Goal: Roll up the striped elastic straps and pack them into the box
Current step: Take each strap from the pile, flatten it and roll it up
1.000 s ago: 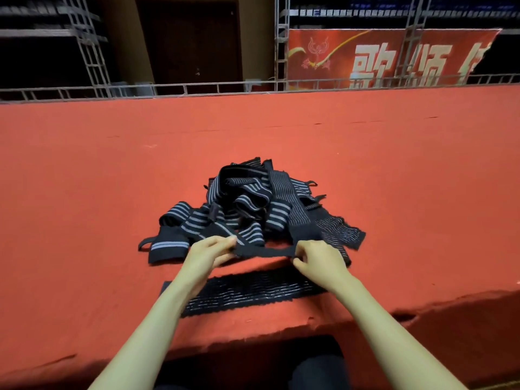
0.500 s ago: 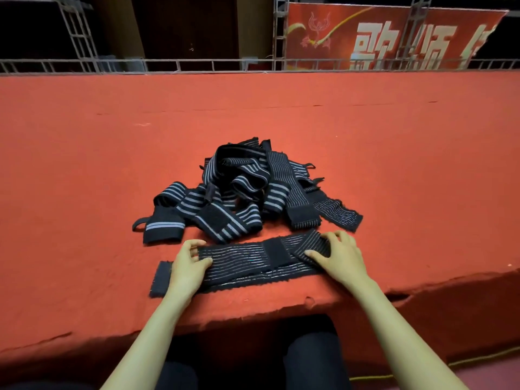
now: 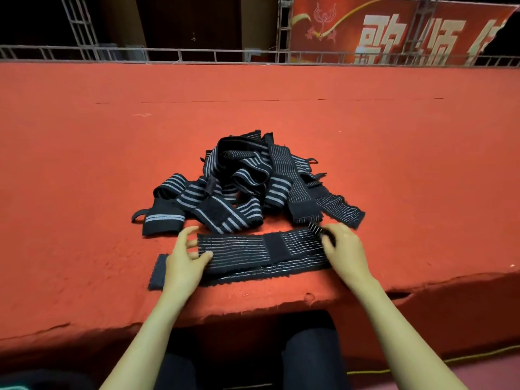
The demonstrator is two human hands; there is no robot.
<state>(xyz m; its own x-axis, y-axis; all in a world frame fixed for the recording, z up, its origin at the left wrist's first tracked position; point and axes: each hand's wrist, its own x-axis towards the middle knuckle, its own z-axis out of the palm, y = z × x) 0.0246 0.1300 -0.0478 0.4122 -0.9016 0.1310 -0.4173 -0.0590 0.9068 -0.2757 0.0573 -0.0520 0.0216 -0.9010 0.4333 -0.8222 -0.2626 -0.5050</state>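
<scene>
one striped strap lies flat near the red table's front edge, before one tangled pile. left hand rests on it, fingers spread; right hand pinches its curled right end.

surface: red carpeted platform, worn front edge
behind: metal truss railing, red banner, dark doorway

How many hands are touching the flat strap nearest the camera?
2. The left hand rests on the left part of the flat strap; the right hand grips its curled right end. Neither is hidden.
</scene>
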